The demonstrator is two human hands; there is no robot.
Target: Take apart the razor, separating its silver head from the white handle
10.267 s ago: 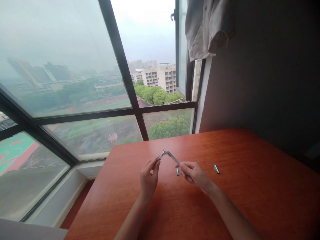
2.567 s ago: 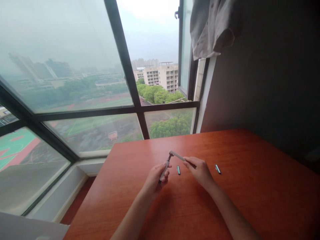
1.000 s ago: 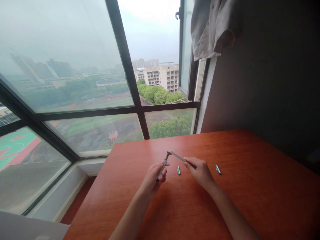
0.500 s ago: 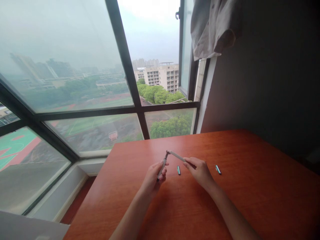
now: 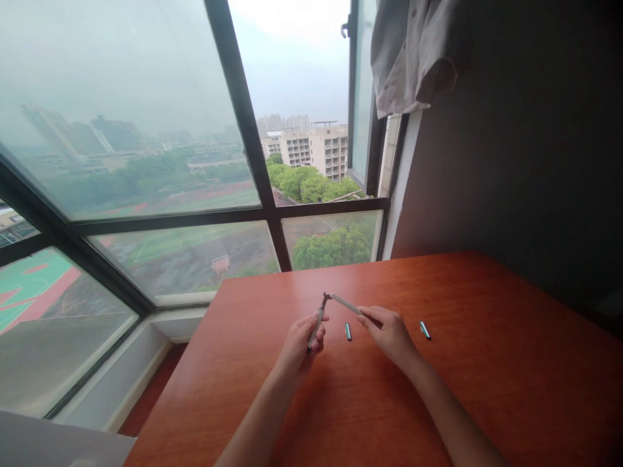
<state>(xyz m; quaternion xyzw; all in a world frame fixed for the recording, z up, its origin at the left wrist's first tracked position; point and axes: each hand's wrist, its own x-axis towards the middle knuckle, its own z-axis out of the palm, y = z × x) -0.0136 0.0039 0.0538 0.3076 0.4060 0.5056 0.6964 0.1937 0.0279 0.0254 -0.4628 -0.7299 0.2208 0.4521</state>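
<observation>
My left hand (image 5: 298,344) is closed around a razor handle (image 5: 320,318), grey with a dark forked head and no blade on it. The handle tilts up, its head above my fingers. In my right hand (image 5: 390,335) a slim pale-grey stick (image 5: 344,303) is pinched; its exact kind I cannot make out. The stick's far tip meets or nearly meets the handle's head. A razor cartridge (image 5: 348,331), teal and black, lies on the table between my hands. Another such cartridge (image 5: 425,330) lies to the right of my right hand.
The reddish-brown wooden table (image 5: 233,376) spreads under both hands. Beyond its far and left edges stand dark-framed windows (image 5: 170,224), one pane swung ajar. A grey garment (image 5: 413,58) hangs at the upper right beside a dark wall (image 5: 496,162).
Hardly anything differs. My left hand and the razor handle have shifted very slightly; the right hand, stick and both cartridges keep their places.
</observation>
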